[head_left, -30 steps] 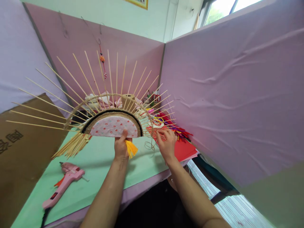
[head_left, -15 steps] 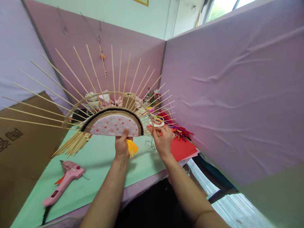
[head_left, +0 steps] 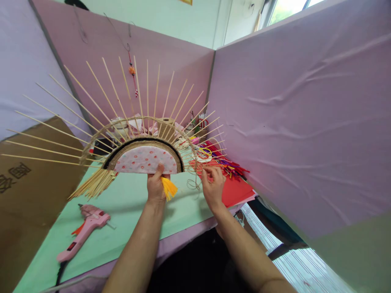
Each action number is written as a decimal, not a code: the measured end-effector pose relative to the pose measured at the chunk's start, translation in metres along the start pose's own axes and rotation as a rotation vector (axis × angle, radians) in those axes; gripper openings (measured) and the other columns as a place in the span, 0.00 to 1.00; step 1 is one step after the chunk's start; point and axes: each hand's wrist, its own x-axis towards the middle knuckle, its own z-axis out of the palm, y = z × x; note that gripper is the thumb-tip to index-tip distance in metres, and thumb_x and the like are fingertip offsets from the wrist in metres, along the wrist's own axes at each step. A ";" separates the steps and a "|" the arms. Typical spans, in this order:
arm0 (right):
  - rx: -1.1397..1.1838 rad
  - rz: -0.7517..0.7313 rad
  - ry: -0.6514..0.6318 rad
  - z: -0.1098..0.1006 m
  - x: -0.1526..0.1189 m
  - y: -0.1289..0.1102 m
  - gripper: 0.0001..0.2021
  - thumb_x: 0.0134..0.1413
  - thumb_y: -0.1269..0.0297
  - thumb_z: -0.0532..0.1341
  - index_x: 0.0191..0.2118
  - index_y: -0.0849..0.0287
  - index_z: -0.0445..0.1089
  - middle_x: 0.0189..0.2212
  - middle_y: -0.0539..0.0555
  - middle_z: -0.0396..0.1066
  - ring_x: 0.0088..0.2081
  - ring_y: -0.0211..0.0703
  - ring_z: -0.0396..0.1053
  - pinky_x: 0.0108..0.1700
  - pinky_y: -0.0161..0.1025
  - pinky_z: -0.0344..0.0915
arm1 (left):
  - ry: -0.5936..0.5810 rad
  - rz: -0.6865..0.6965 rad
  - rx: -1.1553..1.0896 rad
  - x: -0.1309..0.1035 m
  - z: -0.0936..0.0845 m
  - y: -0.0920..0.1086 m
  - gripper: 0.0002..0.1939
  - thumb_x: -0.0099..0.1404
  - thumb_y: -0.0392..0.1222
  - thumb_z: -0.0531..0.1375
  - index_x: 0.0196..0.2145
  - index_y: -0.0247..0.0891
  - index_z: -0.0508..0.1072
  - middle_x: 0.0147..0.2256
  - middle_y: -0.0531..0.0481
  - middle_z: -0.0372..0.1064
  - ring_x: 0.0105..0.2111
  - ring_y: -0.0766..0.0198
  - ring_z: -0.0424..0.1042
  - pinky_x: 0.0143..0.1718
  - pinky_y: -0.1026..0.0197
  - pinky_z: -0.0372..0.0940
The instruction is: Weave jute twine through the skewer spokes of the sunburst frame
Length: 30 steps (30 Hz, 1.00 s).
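Note:
My left hand (head_left: 155, 188) is closed around the bottom of a half-round fan (head_left: 143, 160), its thumb on the white patterned cloth. Black and brown bands edge the cloth, and thin wooden sticks (head_left: 148, 93) spread outward from it. A yellow tassel (head_left: 169, 188) hangs beside that hand. Brown twine (head_left: 196, 159) runs in an arc across the sticks and hangs in loose loops at the right. Beyond the fan's right end, my right hand (head_left: 213, 186) pinches the twine between thumb and fingers; its exact grip point is hard to see.
A pink glue gun (head_left: 87, 228) lies on the green table (head_left: 128, 219) at left, near bundled sticks (head_left: 93, 183). Cardboard (head_left: 27, 195) leans at the left. Red sheets (head_left: 236, 190) and coloured pipe cleaners (head_left: 233, 167) lie right. A twine spool (head_left: 166, 127) stands behind.
My right hand has moved slightly right, away from the fan's end, with the twine trailing from it. The fan has shifted and turned a little in my left hand's hold.

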 end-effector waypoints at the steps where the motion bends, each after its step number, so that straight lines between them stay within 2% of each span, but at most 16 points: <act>1: 0.002 0.009 0.004 -0.001 0.000 0.000 0.09 0.58 0.60 0.57 0.36 0.58 0.72 0.35 0.54 0.71 0.38 0.44 0.66 0.44 0.42 0.52 | -0.001 0.003 0.005 0.000 0.000 0.000 0.13 0.57 0.26 0.62 0.35 0.43 0.74 0.37 0.55 0.77 0.42 0.70 0.74 0.52 0.61 0.64; 8: -0.038 0.013 -0.086 0.003 -0.006 -0.001 0.11 0.57 0.59 0.58 0.27 0.58 0.70 0.28 0.50 0.70 0.35 0.42 0.65 0.42 0.40 0.51 | 0.006 0.023 0.031 0.002 -0.001 0.000 0.15 0.56 0.26 0.63 0.37 0.44 0.75 0.41 0.53 0.76 0.46 0.67 0.73 0.52 0.60 0.64; 12: -0.071 0.017 -0.145 0.006 -0.011 -0.001 0.09 0.54 0.58 0.61 0.29 0.57 0.71 0.31 0.50 0.72 0.37 0.43 0.65 0.42 0.41 0.50 | 0.010 0.029 0.064 0.003 -0.002 0.000 0.14 0.55 0.28 0.64 0.38 0.44 0.75 0.41 0.52 0.76 0.46 0.67 0.73 0.52 0.60 0.64; 19: -0.026 -0.008 -0.191 0.012 -0.019 -0.004 0.06 0.54 0.65 0.58 0.28 0.58 0.68 0.30 0.51 0.69 0.35 0.42 0.64 0.42 0.41 0.52 | 0.030 0.040 0.043 0.004 -0.003 -0.002 0.15 0.54 0.27 0.65 0.37 0.43 0.74 0.39 0.53 0.76 0.42 0.68 0.74 0.51 0.62 0.65; 22: 0.099 0.056 -0.197 0.011 -0.024 0.000 0.05 0.53 0.65 0.57 0.29 0.58 0.66 0.29 0.51 0.68 0.35 0.42 0.64 0.42 0.41 0.56 | 0.031 0.031 0.009 0.004 -0.001 0.000 0.14 0.55 0.27 0.63 0.37 0.43 0.74 0.38 0.53 0.77 0.39 0.70 0.75 0.49 0.63 0.66; 26: 0.446 0.242 -0.289 0.009 -0.029 0.012 0.07 0.56 0.60 0.55 0.32 0.57 0.63 0.30 0.52 0.69 0.34 0.41 0.66 0.40 0.39 0.62 | 0.046 -0.028 -0.009 -0.001 0.003 0.005 0.14 0.58 0.27 0.62 0.39 0.44 0.74 0.37 0.54 0.77 0.38 0.71 0.75 0.48 0.66 0.67; 30: 0.674 0.414 -0.434 0.003 -0.025 0.018 0.10 0.55 0.55 0.56 0.33 0.56 0.61 0.21 0.47 0.64 0.24 0.36 0.62 0.29 0.35 0.60 | 0.035 -0.080 -0.004 -0.008 0.009 0.010 0.14 0.60 0.30 0.61 0.42 0.45 0.73 0.38 0.54 0.77 0.41 0.70 0.75 0.47 0.67 0.68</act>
